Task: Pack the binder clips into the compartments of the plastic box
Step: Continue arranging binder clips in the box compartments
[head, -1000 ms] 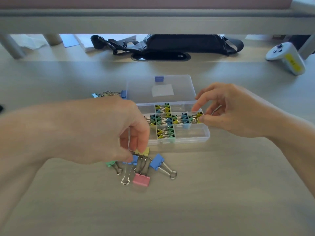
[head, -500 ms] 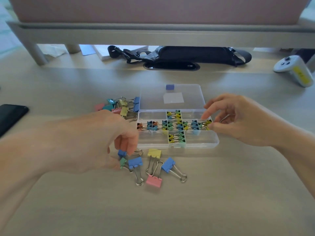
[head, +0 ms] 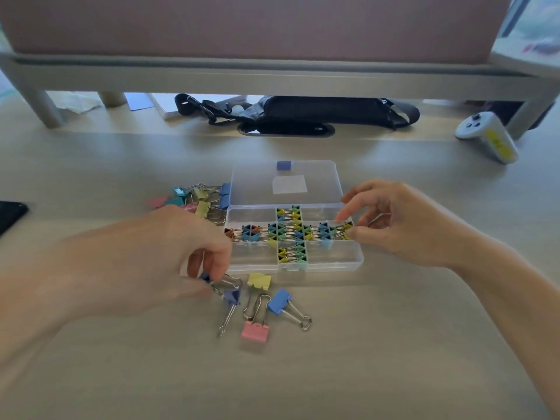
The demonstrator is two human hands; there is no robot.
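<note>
The clear plastic box lies open in the middle of the desk, its lid folded back. Small coloured binder clips fill a cross of its compartments; the corner compartments look bare. My left hand is just left of the box's front, pinching a small blue binder clip at the desk surface. My right hand is at the box's right end, thumb and forefinger pinching its rim beside yellow clips. Loose in front lie a yellow clip, a blue clip, a pink clip and a dark blue clip.
A heap of larger clips sits left of the lid. A black bag lies under the monitor shelf at the back, a white controller at the back right, a black phone at the left edge.
My left hand let go of the yellow clip, which now lies in front of the box, and shifted left onto a small blue clip. My right hand stayed at the box's right end.
</note>
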